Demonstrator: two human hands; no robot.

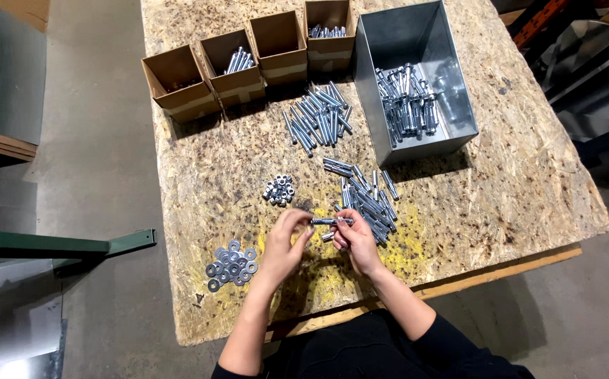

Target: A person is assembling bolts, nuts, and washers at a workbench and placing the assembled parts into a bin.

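Hands holding one anchor bolt [331, 221] level over the chipboard table [515, 189].
Left hand [285, 247] pinches its left end; right hand [356, 242] fingers clamp the right, washers [232, 264] near left.

This is a workshop or small assembly space. A rough chipboard worktable [529, 182] stands on a bare concrete floor [101, 161], loaded with heaps of zinc-plated bolts [318, 119], nuts [278, 189] and washers [231, 264], open cardboard sorting boxes [178, 78] and a sheet-metal bin [417, 35].
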